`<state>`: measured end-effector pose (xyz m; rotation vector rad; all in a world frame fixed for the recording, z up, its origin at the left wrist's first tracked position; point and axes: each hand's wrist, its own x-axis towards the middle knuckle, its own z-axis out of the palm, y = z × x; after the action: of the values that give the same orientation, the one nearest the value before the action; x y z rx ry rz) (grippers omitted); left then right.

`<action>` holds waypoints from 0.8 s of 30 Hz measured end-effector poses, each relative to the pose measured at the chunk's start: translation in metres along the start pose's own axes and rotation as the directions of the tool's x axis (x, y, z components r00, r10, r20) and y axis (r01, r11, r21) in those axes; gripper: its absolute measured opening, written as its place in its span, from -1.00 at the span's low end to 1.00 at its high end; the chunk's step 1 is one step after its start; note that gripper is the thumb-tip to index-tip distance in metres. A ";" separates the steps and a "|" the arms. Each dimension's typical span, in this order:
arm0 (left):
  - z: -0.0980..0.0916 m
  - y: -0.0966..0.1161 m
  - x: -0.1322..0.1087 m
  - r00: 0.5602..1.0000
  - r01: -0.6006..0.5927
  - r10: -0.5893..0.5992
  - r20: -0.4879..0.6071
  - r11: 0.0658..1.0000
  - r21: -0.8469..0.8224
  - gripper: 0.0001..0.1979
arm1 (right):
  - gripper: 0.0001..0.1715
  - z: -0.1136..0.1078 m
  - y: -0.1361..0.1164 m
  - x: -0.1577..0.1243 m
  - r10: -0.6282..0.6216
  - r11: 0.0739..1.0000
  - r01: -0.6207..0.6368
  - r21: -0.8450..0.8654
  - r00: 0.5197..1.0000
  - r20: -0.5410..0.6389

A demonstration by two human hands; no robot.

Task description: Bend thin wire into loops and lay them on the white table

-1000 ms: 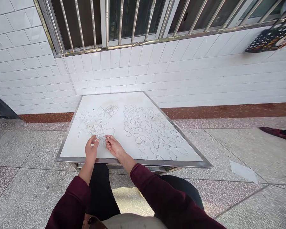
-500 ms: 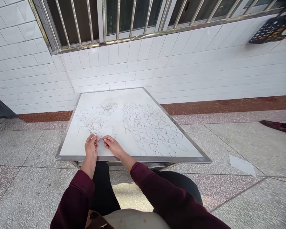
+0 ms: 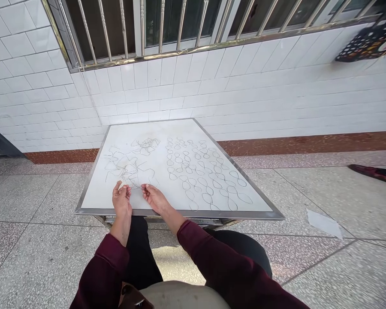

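Observation:
Near the front edge of the white table (image 3: 167, 201), my left hand (image 3: 122, 199) and my right hand (image 3: 153, 198) face each other a short way apart. Both have thumb and fingers pinched together. A thin wire (image 3: 135, 187) stretches between the two pinches, its ends hidden in my fingers. Just beyond my hands lies a loose tangle of bent wires (image 3: 127, 167). Farther back is a denser wire bundle (image 3: 148, 145). To the right, many wires twisted into figure-eight shapes (image 3: 207, 189) lie spread in rough rows.
A white tiled wall (image 3: 186, 101) with a barred window (image 3: 180, 25) stands behind the table. A dotted bag (image 3: 366, 43) hangs at upper right. On the floor to the right are a white paper piece (image 3: 324, 223) and someone's shoe (image 3: 369, 171).
My hands have moved slightly apart, so the gap between them is wider and more of the wire shows. The laid-out wires have not moved.

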<state>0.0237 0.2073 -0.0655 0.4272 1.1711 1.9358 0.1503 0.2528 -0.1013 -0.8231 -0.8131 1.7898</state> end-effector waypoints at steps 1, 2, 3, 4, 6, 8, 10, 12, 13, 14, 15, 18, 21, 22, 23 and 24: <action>-0.002 0.003 -0.001 0.999 -0.036 0.035 0.011 0.999 0.014 -0.55 | -0.68 0.001 0.000 -0.001 -0.004 1.000 0.004 -0.014 1.000 0.010; -0.004 0.005 -0.002 0.997 -0.072 0.071 0.026 0.997 0.033 -0.54 | -0.66 0.003 0.000 -0.002 -0.011 0.999 0.011 -0.031 1.000 0.023; -0.006 0.008 -0.004 0.994 -0.105 0.103 0.046 0.993 0.056 -0.54 | -0.63 0.005 0.000 -0.003 -0.019 0.998 0.021 -0.051 0.999 0.037; -0.008 0.011 -0.006 0.989 -0.136 0.130 0.068 0.987 0.082 -0.54 | -0.61 0.008 0.000 -0.004 -0.029 0.997 0.033 -0.074 0.998 0.053; -0.012 0.015 -0.011 0.980 -0.183 0.170 0.104 0.974 0.133 -0.57 | -0.57 0.013 0.001 -0.007 -0.051 0.989 0.062 -0.131 0.995 0.087; -0.015 0.017 -0.016 0.975 -0.208 0.190 0.117 0.964 0.167 -0.59 | -0.54 0.017 0.003 -0.009 -0.073 0.975 0.095 -0.201 0.991 0.115; -0.017 0.017 -0.020 0.974 -0.212 0.193 0.115 0.961 0.179 -0.59 | -0.56 0.020 0.004 -0.010 -0.093 0.952 0.126 -0.278 0.987 0.129; -0.018 0.015 -0.022 0.977 -0.196 0.178 0.115 0.966 0.170 -0.59 | -0.59 0.022 0.004 -0.010 -0.106 0.923 0.149 -0.355 0.985 0.137; -0.019 0.015 -0.022 0.980 -0.182 0.166 0.113 0.971 0.155 -0.58 | -0.60 0.023 0.004 -0.010 -0.107 0.907 0.155 -0.391 0.984 0.142; -0.019 0.014 -0.021 0.983 -0.165 0.151 0.108 0.977 0.132 -0.58 | -0.62 0.023 0.004 -0.009 -0.106 0.891 0.160 -0.424 0.983 0.147; -0.019 0.014 -0.019 0.986 -0.145 0.135 0.101 0.984 0.102 -0.57 | -0.64 0.024 0.003 -0.009 -0.104 0.876 0.163 -0.454 0.983 0.152; -0.020 0.017 -0.013 0.994 -0.078 0.079 0.076 0.997 -0.009 -0.56 | -0.72 0.024 0.002 -0.006 -0.090 0.839 0.158 -0.521 0.984 0.154; -0.023 0.026 -0.009 0.996 -0.013 0.022 0.085 0.994 -0.106 -0.55 | -0.77 0.023 0.003 -0.003 -0.051 0.822 0.121 -0.557 0.989 0.140; -0.024 0.031 -0.008 0.995 0.005 0.008 0.098 0.991 -0.131 -0.55 | -0.78 0.022 0.004 -0.002 -0.039 0.821 0.105 -0.561 0.991 0.129; -0.025 0.036 -0.009 0.994 0.019 -0.002 0.113 0.988 -0.151 -0.55 | -0.80 0.021 0.004 -0.001 -0.030 0.823 0.091 -0.561 0.993 0.116; -0.027 0.042 -0.010 0.991 0.032 -0.009 0.131 0.984 -0.175 -0.55 | -0.81 0.021 0.004 0.000 -0.026 0.827 0.078 -0.556 0.995 0.101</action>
<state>-0.0066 0.1738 -0.0420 0.4370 0.9087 1.9447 0.1311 0.2485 -0.0933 -1.0846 -1.4501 1.5560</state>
